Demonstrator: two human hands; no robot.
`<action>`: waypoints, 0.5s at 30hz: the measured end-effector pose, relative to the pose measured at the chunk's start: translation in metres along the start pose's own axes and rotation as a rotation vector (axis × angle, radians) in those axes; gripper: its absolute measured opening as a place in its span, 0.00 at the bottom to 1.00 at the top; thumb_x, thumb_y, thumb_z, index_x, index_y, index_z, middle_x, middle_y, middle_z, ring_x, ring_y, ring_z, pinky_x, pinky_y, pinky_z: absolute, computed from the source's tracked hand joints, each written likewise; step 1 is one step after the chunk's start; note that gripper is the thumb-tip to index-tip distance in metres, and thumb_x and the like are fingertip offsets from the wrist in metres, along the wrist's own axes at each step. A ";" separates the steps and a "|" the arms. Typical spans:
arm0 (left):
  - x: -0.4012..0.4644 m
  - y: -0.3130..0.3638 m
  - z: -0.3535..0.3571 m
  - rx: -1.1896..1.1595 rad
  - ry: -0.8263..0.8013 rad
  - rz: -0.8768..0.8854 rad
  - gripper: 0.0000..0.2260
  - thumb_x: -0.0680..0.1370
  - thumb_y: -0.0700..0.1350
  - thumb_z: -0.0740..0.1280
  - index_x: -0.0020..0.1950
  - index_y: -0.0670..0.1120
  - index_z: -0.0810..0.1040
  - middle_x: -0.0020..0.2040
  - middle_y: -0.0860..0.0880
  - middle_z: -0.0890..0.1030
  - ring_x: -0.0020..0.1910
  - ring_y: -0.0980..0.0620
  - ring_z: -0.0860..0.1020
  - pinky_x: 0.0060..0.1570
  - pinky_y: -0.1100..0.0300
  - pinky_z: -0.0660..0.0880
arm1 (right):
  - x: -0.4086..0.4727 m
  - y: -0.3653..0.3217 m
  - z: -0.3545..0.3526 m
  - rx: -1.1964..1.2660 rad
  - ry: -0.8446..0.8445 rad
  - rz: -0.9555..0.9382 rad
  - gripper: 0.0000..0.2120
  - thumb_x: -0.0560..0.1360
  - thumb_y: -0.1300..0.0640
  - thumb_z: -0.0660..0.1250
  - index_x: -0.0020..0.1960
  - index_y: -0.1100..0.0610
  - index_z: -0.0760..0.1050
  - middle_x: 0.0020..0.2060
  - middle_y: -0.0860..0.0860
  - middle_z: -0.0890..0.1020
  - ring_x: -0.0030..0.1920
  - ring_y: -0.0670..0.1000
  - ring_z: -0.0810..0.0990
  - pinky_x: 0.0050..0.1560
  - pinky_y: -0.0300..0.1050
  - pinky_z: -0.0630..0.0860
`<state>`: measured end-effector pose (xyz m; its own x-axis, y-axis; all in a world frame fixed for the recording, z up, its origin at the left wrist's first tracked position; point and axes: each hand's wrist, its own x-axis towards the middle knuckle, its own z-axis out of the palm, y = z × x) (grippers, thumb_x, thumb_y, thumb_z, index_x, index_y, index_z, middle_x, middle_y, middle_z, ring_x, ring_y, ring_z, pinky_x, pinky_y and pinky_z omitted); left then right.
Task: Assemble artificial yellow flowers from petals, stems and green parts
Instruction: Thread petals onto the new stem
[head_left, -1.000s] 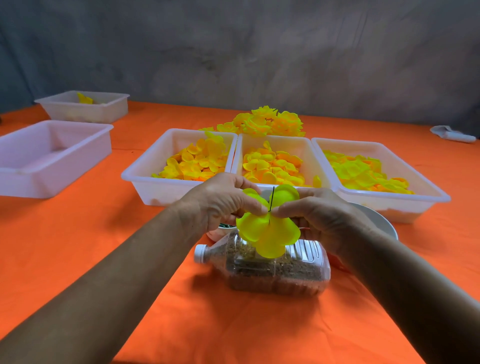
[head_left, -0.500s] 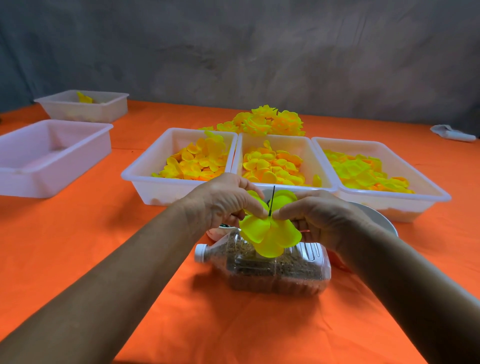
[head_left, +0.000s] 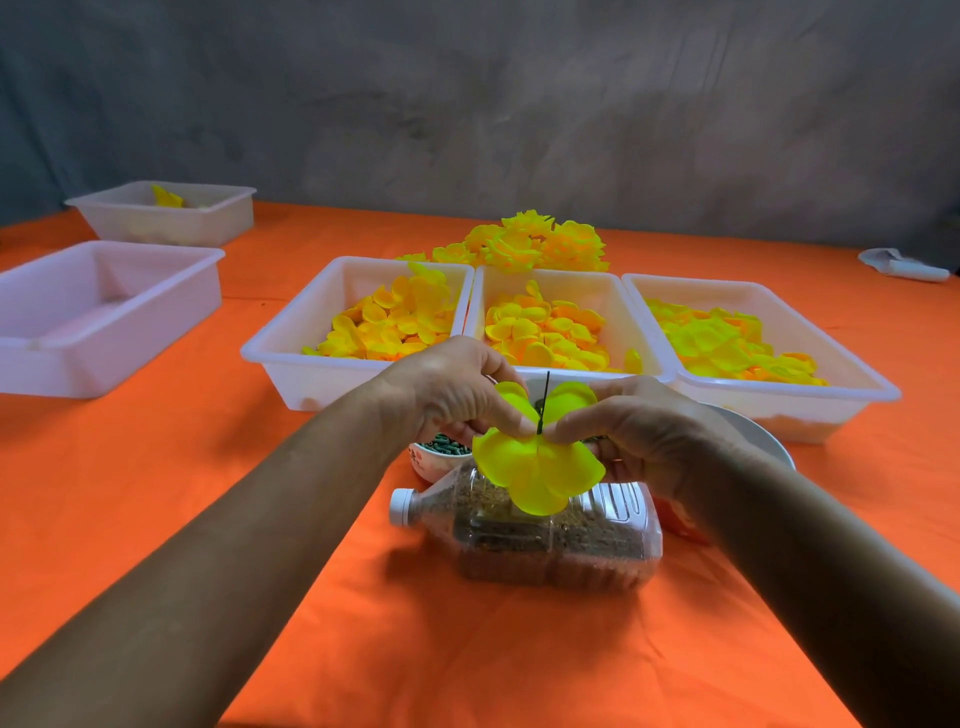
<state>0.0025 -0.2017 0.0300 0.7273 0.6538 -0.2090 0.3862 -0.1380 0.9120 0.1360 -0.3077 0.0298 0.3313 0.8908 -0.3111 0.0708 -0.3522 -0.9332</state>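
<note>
Pinching petal layer (head_left: 537, 467) from both sides just above bottle (head_left: 530, 540) | left hand (head_left: 457, 395) and right hand (head_left: 639, 426) clamp fingertips at thin stem (head_left: 544, 402), probably to slide the petals along it | petal trays (head_left: 291, 358) behind bottle

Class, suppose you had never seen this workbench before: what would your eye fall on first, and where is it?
First, the bright yellow flower at centre, pinched on its thin dark stem between the left hand and right hand, above a plastic bottle lying on its side. Behind it, three white trays of yellow petals stand in a row on the orange tablecloth.
</note>
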 end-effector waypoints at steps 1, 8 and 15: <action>0.001 -0.001 -0.001 0.004 -0.007 -0.004 0.13 0.67 0.34 0.75 0.47 0.45 0.78 0.42 0.43 0.77 0.29 0.53 0.72 0.23 0.66 0.71 | 0.000 0.001 0.000 -0.003 -0.001 0.001 0.09 0.67 0.70 0.72 0.37 0.57 0.77 0.22 0.49 0.79 0.20 0.45 0.76 0.24 0.36 0.75; 0.010 -0.008 -0.003 -0.066 -0.075 -0.052 0.14 0.68 0.33 0.74 0.50 0.46 0.78 0.39 0.45 0.75 0.30 0.54 0.72 0.26 0.64 0.71 | 0.001 0.005 -0.001 -0.017 -0.007 0.014 0.08 0.66 0.68 0.72 0.38 0.57 0.77 0.25 0.48 0.80 0.22 0.45 0.77 0.25 0.34 0.74; 0.013 -0.011 -0.004 -0.161 -0.153 -0.094 0.19 0.70 0.31 0.71 0.60 0.39 0.76 0.40 0.46 0.78 0.29 0.54 0.77 0.25 0.66 0.73 | 0.003 0.010 -0.004 -0.015 -0.041 0.027 0.07 0.66 0.66 0.74 0.38 0.56 0.79 0.26 0.47 0.81 0.23 0.44 0.77 0.27 0.37 0.73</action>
<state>0.0053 -0.1890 0.0185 0.7743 0.5363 -0.3358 0.3700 0.0467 0.9279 0.1412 -0.3095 0.0197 0.2940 0.8918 -0.3437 0.0769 -0.3805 -0.9216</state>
